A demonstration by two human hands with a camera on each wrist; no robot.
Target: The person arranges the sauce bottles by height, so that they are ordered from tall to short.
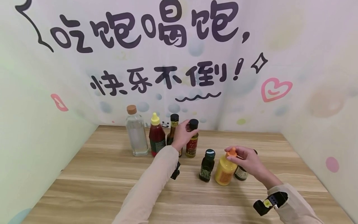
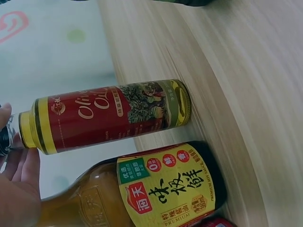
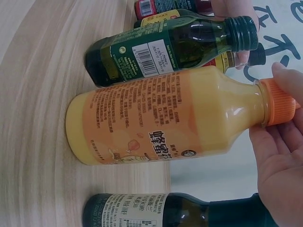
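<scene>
My left hand point(image 1: 182, 136) grips an olive oil bottle point(image 1: 192, 145) at its black cap and neck. Its red label with gold bands faces the left wrist view. Just left of it is a soy sauce bottle point(image 2: 165, 184) with a yellow label, partly hidden by that hand in the head view. On the right, my right hand point(image 1: 250, 158) pinches the orange cap point(image 3: 279, 101) of a yellow squeeze bottle point(image 1: 224, 171), which stands upright. Beside this one are a dark green bottle point(image 1: 207, 168) on its left and a dark bottle point(image 1: 241, 173) on its right, partly covered by the hand.
A clear bottle point(image 1: 137, 135) with a brown cap and a red sauce bottle point(image 1: 157, 137) with a yellow nozzle complete the back row at left. All stand on a wood-grain table point(image 1: 92, 186). A printed cloth wall point(image 1: 237, 105) rises behind it.
</scene>
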